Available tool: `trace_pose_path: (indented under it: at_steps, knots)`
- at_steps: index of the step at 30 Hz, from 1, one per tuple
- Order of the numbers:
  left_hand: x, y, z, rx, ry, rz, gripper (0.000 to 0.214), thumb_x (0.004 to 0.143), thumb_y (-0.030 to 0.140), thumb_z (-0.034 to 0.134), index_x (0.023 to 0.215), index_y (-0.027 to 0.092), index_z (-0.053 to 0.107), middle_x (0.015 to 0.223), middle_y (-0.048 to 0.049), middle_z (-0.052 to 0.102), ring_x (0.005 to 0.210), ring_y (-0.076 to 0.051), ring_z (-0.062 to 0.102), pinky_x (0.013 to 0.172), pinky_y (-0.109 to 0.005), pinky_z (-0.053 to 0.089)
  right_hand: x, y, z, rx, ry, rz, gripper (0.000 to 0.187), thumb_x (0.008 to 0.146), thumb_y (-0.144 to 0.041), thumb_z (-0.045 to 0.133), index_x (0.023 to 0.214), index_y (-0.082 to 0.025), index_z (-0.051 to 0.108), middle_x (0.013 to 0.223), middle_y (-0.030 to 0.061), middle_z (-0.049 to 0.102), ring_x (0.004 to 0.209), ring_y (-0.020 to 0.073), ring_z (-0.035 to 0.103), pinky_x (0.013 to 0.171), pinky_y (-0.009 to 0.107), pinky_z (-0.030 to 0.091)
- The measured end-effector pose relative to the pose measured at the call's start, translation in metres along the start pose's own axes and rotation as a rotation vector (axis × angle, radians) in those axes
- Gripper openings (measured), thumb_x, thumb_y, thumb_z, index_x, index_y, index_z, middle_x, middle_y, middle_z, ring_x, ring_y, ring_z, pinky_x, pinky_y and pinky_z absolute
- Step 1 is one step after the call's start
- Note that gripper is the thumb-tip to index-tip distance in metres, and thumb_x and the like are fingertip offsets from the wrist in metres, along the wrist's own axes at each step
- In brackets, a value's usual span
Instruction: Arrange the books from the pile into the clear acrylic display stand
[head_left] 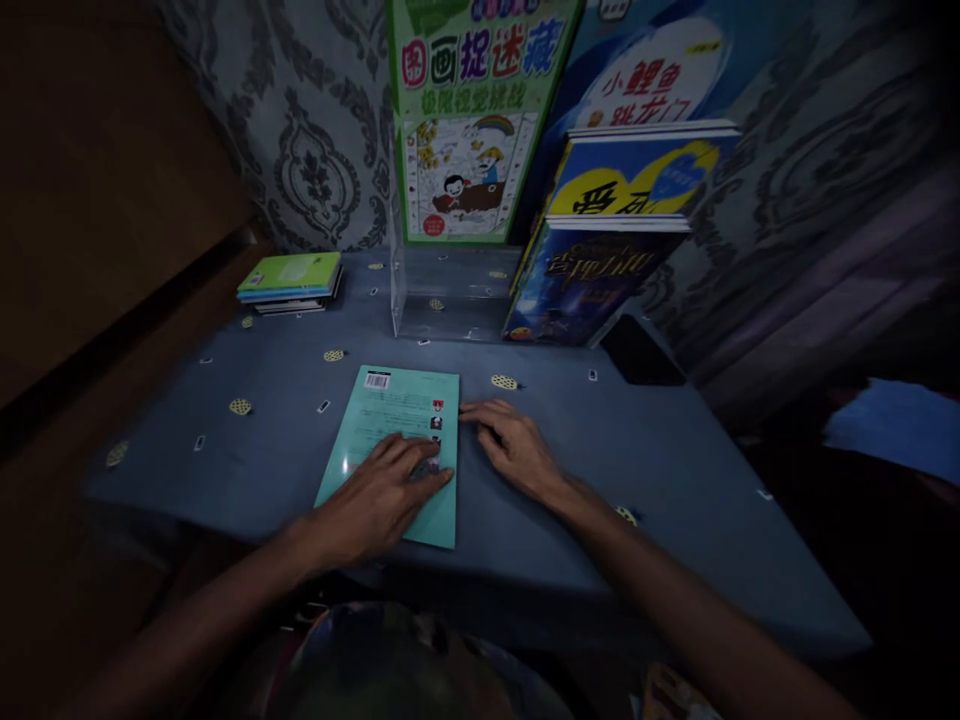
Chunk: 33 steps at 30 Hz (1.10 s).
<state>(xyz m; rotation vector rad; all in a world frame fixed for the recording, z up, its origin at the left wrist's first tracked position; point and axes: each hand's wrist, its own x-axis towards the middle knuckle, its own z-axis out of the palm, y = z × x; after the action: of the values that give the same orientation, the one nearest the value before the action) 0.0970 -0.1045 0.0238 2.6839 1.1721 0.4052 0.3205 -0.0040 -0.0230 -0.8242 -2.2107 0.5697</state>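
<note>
A teal book (pixel 401 395) lies flat near the front edge of the table, its barcode at the far left corner. Across its lower half rests my left hand (pixel 386 488), palm down with the fingers stretched out and the thumb toward the book's right edge. Just right of the book is my right hand (pixel 517 450); its extended index finger reaches the right edge, while the other fingers bend loosely and hold nothing. Whether that fingertip presses on the edge or only lies beside it, I cannot tell.
A clear acrylic stand (pixel 450 315) at the back holds a green-bordered picture book (pixel 469 190) and, to its right, several upright books including a dark blue one (pixel 589 285). A black phone-like slab (pixel 641 350) lies right of them. A small book stack (pixel 291 280) sits back left on the patterned tablecloth (pixel 270 460).
</note>
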Motion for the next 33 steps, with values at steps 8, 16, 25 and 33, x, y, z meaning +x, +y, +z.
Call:
trace_pose_path:
  at_steps: [8,16,25,33]
  knots:
    - [-0.022,0.023,-0.003,0.036,-0.023,-0.009,0.037,0.097,0.017,0.046,0.133,0.021,0.053,0.14,-0.0136,0.051,0.136,-0.027,0.042,0.111,-0.052,0.038,0.0,-0.002,-0.002,0.0,-0.024,0.005,0.038,0.084,-0.004,0.046,0.105,-0.023,0.071,0.113,0.0069,0.072,0.107,0.0236,0.065,0.093,0.049,0.053]
    - [-0.029,0.025,0.01,0.102,0.017,-0.013,0.038,0.097,0.018,0.049,0.134,0.021,0.052,0.139,-0.0125,0.054,0.135,-0.027,0.044,0.112,-0.053,0.039,0.0,-0.002,0.0,-0.006,-0.022,0.004,0.04,0.083,-0.004,0.046,0.105,-0.024,0.072,0.113,0.0063,0.072,0.107,0.0237,0.065,0.093,0.049,0.053]
    - [-0.034,0.024,0.018,0.186,0.047,-0.007,0.04,0.097,0.017,0.05,0.136,0.019,0.049,0.14,-0.0131,0.054,0.136,-0.028,0.043,0.112,-0.052,0.038,0.0,-0.002,0.0,0.0,-0.02,-0.021,0.038,0.084,-0.003,0.046,0.104,-0.024,0.072,0.111,0.0064,0.073,0.106,0.0239,0.065,0.091,0.049,0.054]
    - [0.018,0.095,0.015,-0.087,-0.021,0.206,0.032,0.097,0.045,0.049,0.114,0.021,0.061,0.117,-0.0051,0.065,0.111,-0.02,0.058,0.1,-0.036,0.047,0.0,-0.002,-0.001,-0.015,-0.04,-0.034,0.037,0.084,-0.003,0.046,0.102,-0.023,0.071,0.11,0.0065,0.073,0.106,0.0243,0.065,0.092,0.049,0.053]
